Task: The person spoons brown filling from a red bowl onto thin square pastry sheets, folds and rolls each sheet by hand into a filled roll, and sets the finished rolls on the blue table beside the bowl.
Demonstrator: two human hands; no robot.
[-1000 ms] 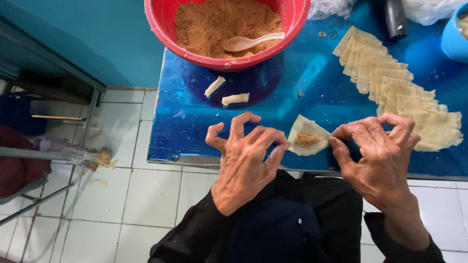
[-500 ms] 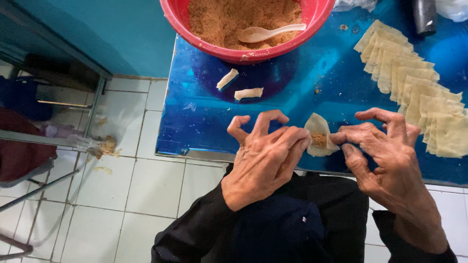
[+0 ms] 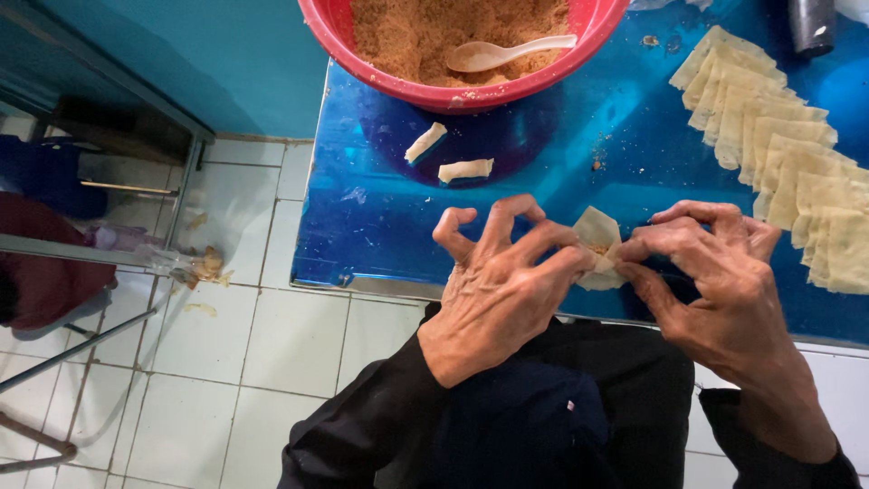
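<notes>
2 rolls [image 3: 450, 156], 1 wrapper [image 3: 598, 243], perhaps filled

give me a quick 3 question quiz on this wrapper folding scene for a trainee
1. True or false: both hands pinch the same pastry wrapper.
2. Multiple choice: where does the pale spoon lie? A) on the blue table B) in the red bowl on the brown crumbly filling C) on the tiled floor
3. How many finished small rolls lie on the blue table beside the red bowl?

Key
1. True: the left hand and the right hand meet at it with their fingertips.
2. B
3. Two; the stack of flat wrappers lies apart, on the right.
</notes>
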